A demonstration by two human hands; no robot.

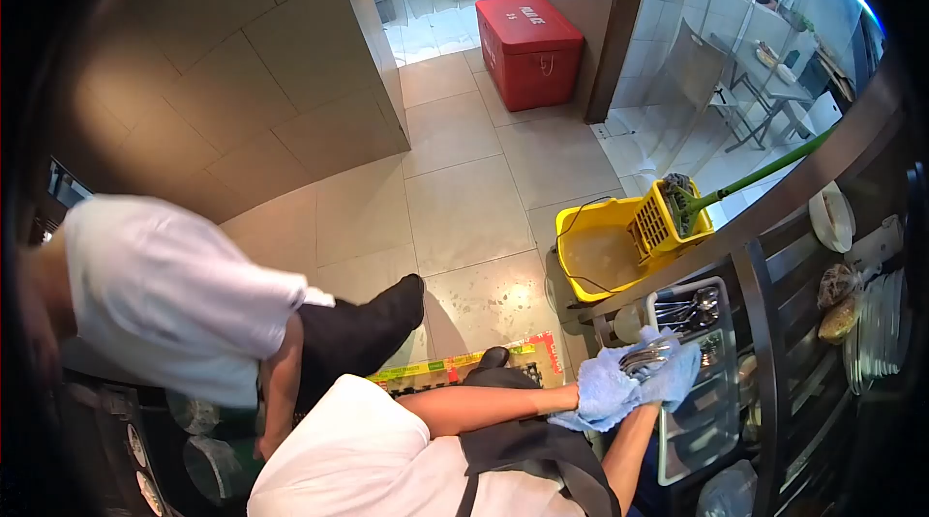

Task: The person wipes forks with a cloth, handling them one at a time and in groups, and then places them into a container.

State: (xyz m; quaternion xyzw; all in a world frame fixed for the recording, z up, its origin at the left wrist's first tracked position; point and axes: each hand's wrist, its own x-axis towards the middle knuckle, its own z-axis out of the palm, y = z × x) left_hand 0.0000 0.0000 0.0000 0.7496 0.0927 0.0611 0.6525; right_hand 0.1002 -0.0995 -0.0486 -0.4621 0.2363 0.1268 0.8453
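Observation:
A light blue cloth (605, 389) is bunched around several metal spoons or forks (645, 356) above the left edge of a grey cutlery tray (668, 454). My left hand (573, 397) is at the cloth's left side, its fingers mostly covered by the fabric. My right hand (650, 409) is under the cloth's right part, also largely covered. Both hands are close together around the wrapped cutlery. More cutlery (692, 308) lies in the tray's far compartment.
A co-worker (174, 295) in a white shirt bends at the left. A yellow mop bucket (590, 256) with a green-handled mop (764, 169) stands beyond the tray. A red cooler (530, 58) is by the doorway. Plates (876, 333) stand on the right rack.

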